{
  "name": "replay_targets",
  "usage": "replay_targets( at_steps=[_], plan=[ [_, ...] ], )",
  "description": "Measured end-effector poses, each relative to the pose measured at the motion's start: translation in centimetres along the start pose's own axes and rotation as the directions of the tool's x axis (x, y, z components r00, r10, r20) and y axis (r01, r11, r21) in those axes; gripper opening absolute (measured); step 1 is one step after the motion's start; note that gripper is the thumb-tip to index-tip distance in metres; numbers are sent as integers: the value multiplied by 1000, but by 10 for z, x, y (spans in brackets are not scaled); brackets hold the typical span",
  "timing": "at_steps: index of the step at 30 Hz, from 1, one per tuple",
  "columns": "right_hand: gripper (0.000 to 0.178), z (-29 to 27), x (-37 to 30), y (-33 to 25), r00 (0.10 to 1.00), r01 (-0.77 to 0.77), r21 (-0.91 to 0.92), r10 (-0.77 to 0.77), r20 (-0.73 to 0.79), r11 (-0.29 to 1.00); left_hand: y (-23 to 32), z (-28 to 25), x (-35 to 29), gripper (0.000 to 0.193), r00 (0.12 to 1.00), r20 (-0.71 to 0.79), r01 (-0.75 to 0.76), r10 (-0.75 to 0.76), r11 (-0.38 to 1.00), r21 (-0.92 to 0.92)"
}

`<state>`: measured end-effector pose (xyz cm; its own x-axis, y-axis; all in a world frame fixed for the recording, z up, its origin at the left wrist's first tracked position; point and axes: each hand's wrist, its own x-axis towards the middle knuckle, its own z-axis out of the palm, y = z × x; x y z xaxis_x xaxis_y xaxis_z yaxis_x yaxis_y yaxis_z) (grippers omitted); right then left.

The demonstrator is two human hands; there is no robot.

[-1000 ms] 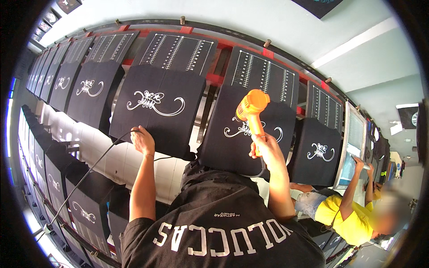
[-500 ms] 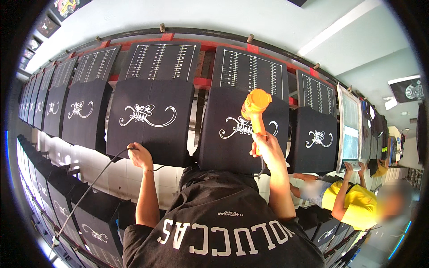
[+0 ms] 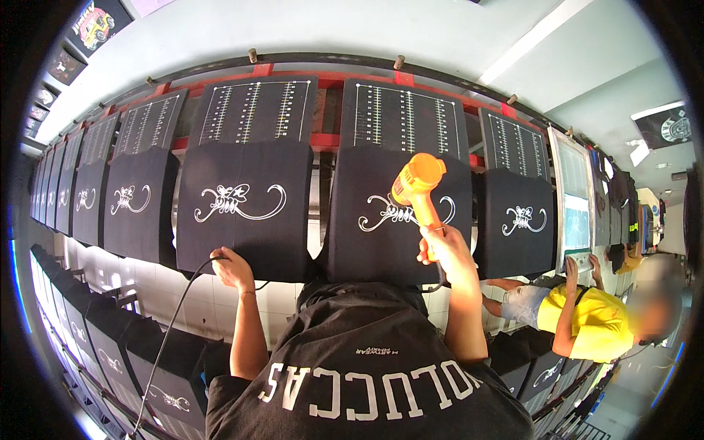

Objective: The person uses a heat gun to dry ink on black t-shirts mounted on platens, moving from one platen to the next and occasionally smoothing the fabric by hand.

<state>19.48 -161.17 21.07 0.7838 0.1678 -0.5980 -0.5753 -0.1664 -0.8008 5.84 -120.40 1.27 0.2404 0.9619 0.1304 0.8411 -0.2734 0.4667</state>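
Note:
An orange heat gun (image 3: 421,192) is gripped by its handle in my right hand (image 3: 446,253). Its head is over a black shirt (image 3: 389,257) stretched on a board, partly covering the white scorpion-like print (image 3: 372,218). My left hand (image 3: 233,269) is closed around a black power cord (image 3: 172,323), near the front edge of the neighbouring black shirt (image 3: 246,242). That shirt carries the same white print (image 3: 238,203), fully visible.
Printing boards with white ruler marks (image 3: 257,110) stand in a long row on a red and black rail frame (image 3: 326,141). Behind me runs another row of shirt-covered boards (image 3: 110,359). At right, a person in yellow (image 3: 587,315) holds a screen frame (image 3: 563,213).
My right hand has shifted slightly with the heat gun, whose head now sits a little lower and further right. The cord hangs at a steeper angle. The person's hands have moved along the screen frame.

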Motion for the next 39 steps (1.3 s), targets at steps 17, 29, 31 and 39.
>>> replay_targets(
  at_steps=[17,29,31,39],
  plan=[
    [27,-3,-21,4,997,-60,50,57,54,997,-9,5,3,32,1000,16,-7,7,1000,2],
    [30,4,-22,22,995,91,68,-88,-37,994,-7,5,1,30,1000,-17,0,0,1000,-16],
    [30,-1,-26,21,999,40,79,-40,1,996,-6,3,1,30,1000,-5,3,-3,1000,-13],
    [34,-7,-37,20,998,8,56,-11,54,998,-5,5,1,31,999,-30,-19,18,1000,-23]
  ],
)
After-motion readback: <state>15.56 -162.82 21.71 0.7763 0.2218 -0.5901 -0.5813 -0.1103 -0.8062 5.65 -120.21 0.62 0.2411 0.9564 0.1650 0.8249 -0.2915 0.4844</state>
